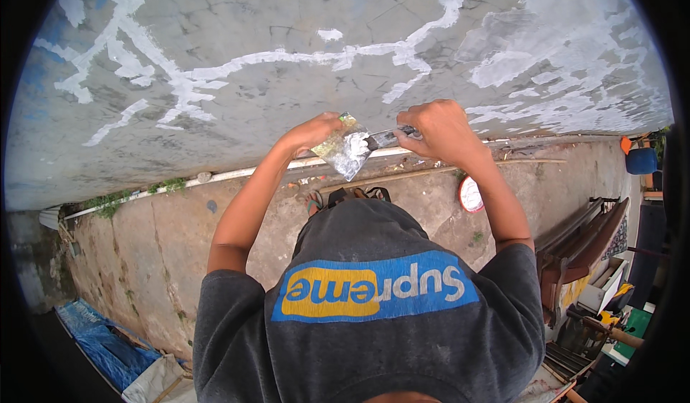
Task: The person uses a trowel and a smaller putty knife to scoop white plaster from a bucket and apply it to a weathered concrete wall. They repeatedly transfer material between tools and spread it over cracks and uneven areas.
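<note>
My left hand (316, 133) is closed around the edge of a small, flat, square-cornered plate (329, 148), silvery with yellowish-green patches. A lump of white putty (355, 145) lies on it. My right hand (440, 131) grips a putty knife (383, 139), its dark-smeared blade pointing left and meeting the putty's right side. Both hands are in front of my body, close to a grey wall (266, 22). White putty streaks (287, 56) branch across that wall like filled cracks. Broader white patches (568, 51) cover its right part.
A white pipe (237, 173) runs along the wall's foot, near a thin pole (528, 161) on the concrete ground (158, 245). A round red-rimmed white tub (471, 195) stands right of my feet. Farther right are a brown bench (578, 241) and blue container (641, 161); blue tarp (108, 345) lies lower left.
</note>
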